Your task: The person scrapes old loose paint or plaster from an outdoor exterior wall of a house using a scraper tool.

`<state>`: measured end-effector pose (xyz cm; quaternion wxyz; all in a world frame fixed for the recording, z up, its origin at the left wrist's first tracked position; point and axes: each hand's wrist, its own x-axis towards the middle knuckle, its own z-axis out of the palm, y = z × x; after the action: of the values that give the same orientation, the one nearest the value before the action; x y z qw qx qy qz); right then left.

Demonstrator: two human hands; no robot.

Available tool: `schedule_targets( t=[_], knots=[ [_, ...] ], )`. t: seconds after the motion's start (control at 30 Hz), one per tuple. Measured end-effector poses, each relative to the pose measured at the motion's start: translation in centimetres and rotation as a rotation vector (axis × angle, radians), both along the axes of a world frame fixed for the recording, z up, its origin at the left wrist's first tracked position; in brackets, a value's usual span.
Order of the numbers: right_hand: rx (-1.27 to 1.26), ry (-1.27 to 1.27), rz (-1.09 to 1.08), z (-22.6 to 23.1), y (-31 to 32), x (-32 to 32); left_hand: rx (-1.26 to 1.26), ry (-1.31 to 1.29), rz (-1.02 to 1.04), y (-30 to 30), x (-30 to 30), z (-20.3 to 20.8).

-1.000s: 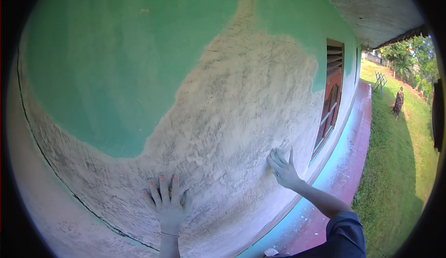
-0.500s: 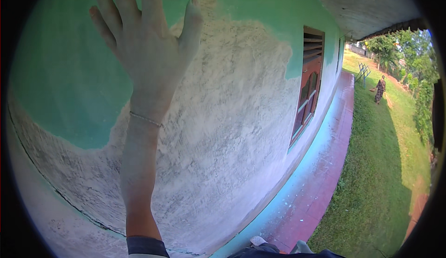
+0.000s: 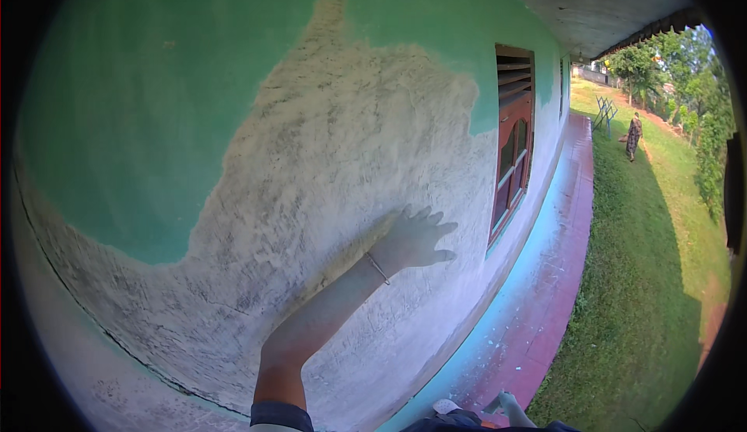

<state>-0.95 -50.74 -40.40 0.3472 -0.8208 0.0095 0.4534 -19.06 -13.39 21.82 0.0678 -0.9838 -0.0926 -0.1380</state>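
My left hand [image 3: 416,239] is stretched toward the bare, pale grey patch of the wall [image 3: 334,159], its fingers spread and pointing right. Nothing is held in it. It appears to be flat against the rough surface or very close to it. A thin bracelet [image 3: 378,268] circles the wrist, and a dark sleeve [image 3: 280,415] ends near the elbow. Smooth green paint [image 3: 140,121] borders the patch above and to the left. At the lower edge, a small pale shape looks like part of my right hand [image 3: 510,409]; its fingers cannot be made out.
A brown-framed window [image 3: 513,152] with slats is set in the wall to the right. Below runs a reddish walkway [image 3: 537,307] with scattered white flecks, beside a lawn [image 3: 630,292]. Farther off stand a person [image 3: 633,138] and a blue folding rack [image 3: 604,113].
My left hand has moved down and to the right, from the green paint's edge to the lower bare patch, turning its fingers rightward. The distant person has shifted slightly in view.
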Motion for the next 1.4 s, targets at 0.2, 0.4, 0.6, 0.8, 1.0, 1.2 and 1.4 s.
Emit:
schedule_targets(
  t=[0.2,0.4,0.6,0.8,1.0,1.2,1.4],
  knots=[
    [0.108,-0.055,-0.26,0.1,6.0,1.1,0.773,-0.895,0.57,-4.0,-6.4,11.7],
    [0.563,0.145,-0.267,11.2,18.4,0.0,0.239,-0.085,0.552,-1.9,-7.8,-4.6],
    [0.86,0.137,-0.093,23.1,25.5,3.5,0.194,-0.071,0.598,-3.9,-6.5,-5.6],
    [1.321,-0.351,0.261,37.5,32.1,7.3,0.24,-0.104,0.894,-1.6,-7.8,-10.5],
    [1.126,-1.142,0.389,47.6,39.5,11.8,0.517,-0.146,1.012,-0.5,-7.6,-13.7],
    [1.193,-1.603,0.206,59.2,47.2,19.4,0.533,-0.173,1.016,0.4,-7.7,-15.3],
    [1.265,-1.732,0.219,64.1,50.3,21.5,0.441,0.041,1.185,-2.3,-5.4,-11.8]
  ],
)
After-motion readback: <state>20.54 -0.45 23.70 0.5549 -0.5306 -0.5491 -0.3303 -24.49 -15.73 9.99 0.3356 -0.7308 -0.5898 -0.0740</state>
